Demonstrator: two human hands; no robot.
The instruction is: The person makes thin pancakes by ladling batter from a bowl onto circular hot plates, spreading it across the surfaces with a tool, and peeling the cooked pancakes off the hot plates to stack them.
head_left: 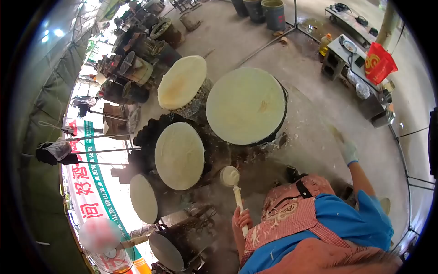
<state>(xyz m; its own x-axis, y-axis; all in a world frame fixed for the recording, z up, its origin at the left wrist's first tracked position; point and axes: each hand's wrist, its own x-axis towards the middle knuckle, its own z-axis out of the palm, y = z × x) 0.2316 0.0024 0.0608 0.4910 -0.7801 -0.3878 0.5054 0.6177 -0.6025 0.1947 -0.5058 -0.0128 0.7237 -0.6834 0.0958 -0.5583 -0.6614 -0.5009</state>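
Observation:
My left hand [242,218] is wrapped around the handle of a ladle [237,198], whose round bowl is coated with pale batter. The ladle is near my body, below a large round griddle [285,98] covered by a thin pale flatbread [244,105]. My right hand [349,153], in a light glove with a blue cuff, is stretched out to the right of the griddle. It is smeared by motion. A blurred yellowish shape extends beyond its fingers, and I cannot make out what it is. A red checked apron [285,219] covers my front.
Round pale sheets lie on a stack [182,82] and on another griddle [179,156]. Two smaller discs [143,198] stand lower left. A fan [112,258] and a banner [89,187] are at the left. A low bench with a red bag [380,63] stands at the right.

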